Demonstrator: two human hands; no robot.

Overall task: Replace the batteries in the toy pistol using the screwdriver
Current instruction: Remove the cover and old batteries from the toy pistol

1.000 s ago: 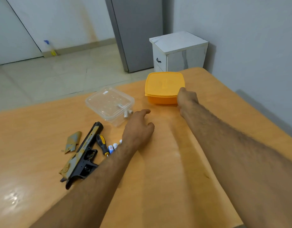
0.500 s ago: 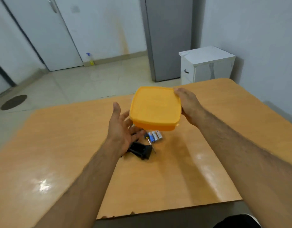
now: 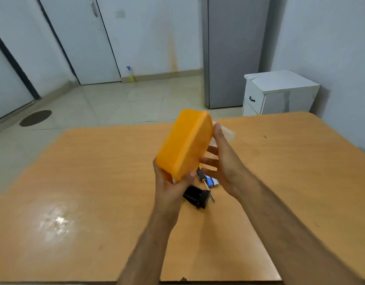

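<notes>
I hold an orange lidded box point(image 3: 184, 144) tilted on edge above the table. My left hand point(image 3: 170, 182) grips its lower corner from below. My right hand point(image 3: 222, 159) presses on its right side with spread fingers. Under the box lie the black grip of the toy pistol point(image 3: 197, 196), a screwdriver point(image 3: 206, 185) with a black and yellow handle, and a few blue and white batteries point(image 3: 212, 181). The rest of the pistol is hidden behind my left hand and the box.
The wooden table point(image 3: 95, 182) has its front edge near the bottom of the view. A clear plastic container point(image 3: 226, 133) shows partly behind my right hand. Beyond the table stand a white cabinet point(image 3: 278, 93) and a grey fridge point(image 3: 231, 52).
The orange box was lifted off the table by my right hand, then tipped onto its edge. My left hand rose from the table and took hold of its lower corner.
</notes>
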